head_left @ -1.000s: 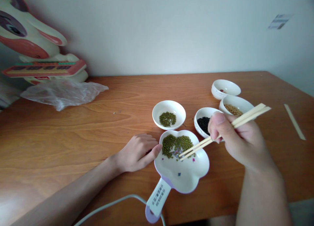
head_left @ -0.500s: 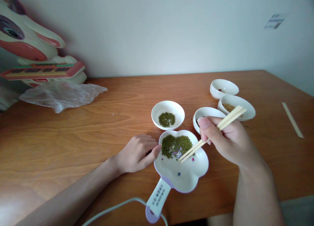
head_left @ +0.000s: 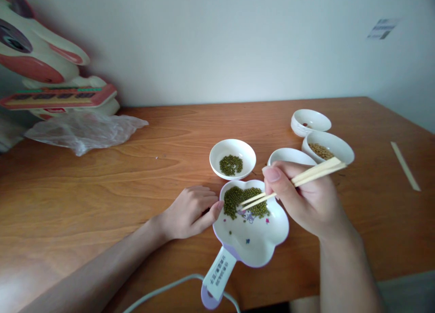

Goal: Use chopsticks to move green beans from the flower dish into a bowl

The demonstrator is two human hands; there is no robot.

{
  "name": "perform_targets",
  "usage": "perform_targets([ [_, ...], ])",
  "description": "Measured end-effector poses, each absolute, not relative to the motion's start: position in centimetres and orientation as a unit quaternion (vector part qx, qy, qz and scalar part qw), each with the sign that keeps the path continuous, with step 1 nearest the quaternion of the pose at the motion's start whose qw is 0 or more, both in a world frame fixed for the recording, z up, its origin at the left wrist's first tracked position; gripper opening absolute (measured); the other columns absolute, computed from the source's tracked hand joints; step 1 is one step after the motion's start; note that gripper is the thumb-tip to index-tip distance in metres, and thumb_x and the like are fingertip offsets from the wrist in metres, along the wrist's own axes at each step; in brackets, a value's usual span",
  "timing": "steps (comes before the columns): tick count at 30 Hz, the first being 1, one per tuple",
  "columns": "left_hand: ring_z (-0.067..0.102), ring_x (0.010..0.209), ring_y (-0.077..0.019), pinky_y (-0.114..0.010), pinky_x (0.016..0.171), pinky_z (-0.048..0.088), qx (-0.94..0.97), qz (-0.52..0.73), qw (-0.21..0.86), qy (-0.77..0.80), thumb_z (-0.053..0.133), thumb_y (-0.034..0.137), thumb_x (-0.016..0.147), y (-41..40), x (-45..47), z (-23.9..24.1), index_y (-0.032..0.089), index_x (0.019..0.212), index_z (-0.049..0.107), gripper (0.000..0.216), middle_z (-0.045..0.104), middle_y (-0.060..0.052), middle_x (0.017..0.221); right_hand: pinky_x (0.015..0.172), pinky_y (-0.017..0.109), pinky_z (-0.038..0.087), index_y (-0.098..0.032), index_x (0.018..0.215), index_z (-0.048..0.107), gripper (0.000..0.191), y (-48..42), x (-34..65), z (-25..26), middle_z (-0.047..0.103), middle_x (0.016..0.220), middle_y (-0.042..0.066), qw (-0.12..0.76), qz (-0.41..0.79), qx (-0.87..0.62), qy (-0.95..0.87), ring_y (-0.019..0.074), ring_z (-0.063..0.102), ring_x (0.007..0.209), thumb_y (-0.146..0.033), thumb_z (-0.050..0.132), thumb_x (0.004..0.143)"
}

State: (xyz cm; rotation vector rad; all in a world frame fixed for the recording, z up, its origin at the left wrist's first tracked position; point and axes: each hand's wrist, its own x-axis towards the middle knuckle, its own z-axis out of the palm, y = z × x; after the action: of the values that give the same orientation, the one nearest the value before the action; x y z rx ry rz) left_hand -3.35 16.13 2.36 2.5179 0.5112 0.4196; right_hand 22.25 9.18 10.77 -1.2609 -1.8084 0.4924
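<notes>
My right hand (head_left: pixel 299 195) grips a pair of wooden chopsticks (head_left: pixel 302 179), their tips slightly apart among green mung beans (head_left: pixel 234 202). The beans lie in the far lobes of a white flower-shaped dish (head_left: pixel 261 247) with a purple rim and a labelled handle. My left hand (head_left: pixel 192 213) rests on the table with its fingers curled, the thumb and fingertips holding the dish's left rim. Just behind the dish stands a white bowl (head_left: pixel 217 166) with more mung beans. A second white bowl (head_left: pixel 288 155) is partly hidden by my right hand, its contents out of sight.
Farther right, one white bowl (head_left: pixel 346 156) holds tan beans and another (head_left: pixel 319 118) a few reddish ones. A wooden strip (head_left: pixel 406 166) lies at the right. A plastic bag (head_left: pixel 88 132) and a cow-shaped toy keyboard (head_left: pixel 68 95) stand back left. A cable (head_left: pixel 163 286) runs under the dish's handle.
The chopstick tips have moved up and left into the mung beans, and their tips have spread. A single bean now lies apart in the dish. My left hand has stayed put.
</notes>
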Motion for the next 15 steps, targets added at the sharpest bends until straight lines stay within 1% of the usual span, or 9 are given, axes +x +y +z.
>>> perform_targets([
  [3, 0.051, 0.067, -0.0169, -0.032, 0.069, 0.039, 0.933, 0.161, 0.265, 0.185, 0.033, 0.03, 0.113, 16.1, -3.3, 2.5, 0.02, 0.075, 0.048, 0.043, 0.06, -0.003, 0.073, 0.055, 0.031, 0.033, -0.02, 0.068, 0.057, 0.046, 9.0, 21.9, 11.1, 0.05, 0.062, -0.003, 0.448, 0.186, -0.496, -0.72, 0.0094, 0.048, 0.056, -0.039, 0.054, 0.11],
  [6, 0.051, 0.066, -0.0167, -0.032, 0.068, 0.039, 0.933, 0.161, 0.263, 0.185, 0.033, 0.03, 0.113, 16.0, -3.3, 2.5, 0.02, 0.074, 0.049, 0.043, 0.06, -0.003, 0.072, 0.052, 0.028, 0.034, -0.02, 0.067, 0.056, 0.047, 8.8, 21.4, 11.4, 0.048, 0.06, -0.004, 0.464, 0.229, -0.467, -0.717, 0.0083, 0.045, 0.055, -0.04, 0.053, 0.11],
  [9, 0.055, 0.069, -0.0172, -0.033, 0.07, 0.042, 0.934, 0.158, 0.261, 0.185, 0.034, 0.03, 0.113, 16.0, -3.4, 2.4, 0.019, 0.076, 0.052, 0.043, 0.063, -0.004, 0.075, 0.051, 0.027, 0.034, -0.02, 0.069, 0.055, 0.044, 8.8, 21.0, 11.2, 0.049, 0.061, -0.005, 0.418, 0.307, -0.45, -0.727, 0.0076, 0.047, 0.054, -0.04, 0.055, 0.109],
  [11, 0.056, 0.07, -0.0175, -0.033, 0.072, 0.043, 0.935, 0.159, 0.257, 0.186, 0.034, 0.03, 0.113, 16.0, -3.4, 2.4, 0.019, 0.077, 0.053, 0.042, 0.064, -0.004, 0.076, 0.052, 0.027, 0.035, -0.02, 0.071, 0.055, 0.043, 9.0, 20.9, 11.0, 0.051, 0.062, -0.005, 0.389, 0.328, -0.457, -0.73, 0.0079, 0.048, 0.055, -0.041, 0.056, 0.109],
  [15, 0.053, 0.067, -0.0169, -0.033, 0.068, 0.04, 0.938, 0.155, 0.246, 0.188, 0.033, 0.03, 0.113, 16.1, -3.4, 2.4, 0.02, 0.075, 0.051, 0.044, 0.061, -0.003, 0.073, 0.056, 0.028, 0.037, -0.02, 0.069, 0.056, 0.044, 9.3, 21.2, 10.9, 0.051, 0.062, -0.004, 0.421, 0.254, -0.493, -0.718, 0.0089, 0.049, 0.058, -0.04, 0.055, 0.109],
])
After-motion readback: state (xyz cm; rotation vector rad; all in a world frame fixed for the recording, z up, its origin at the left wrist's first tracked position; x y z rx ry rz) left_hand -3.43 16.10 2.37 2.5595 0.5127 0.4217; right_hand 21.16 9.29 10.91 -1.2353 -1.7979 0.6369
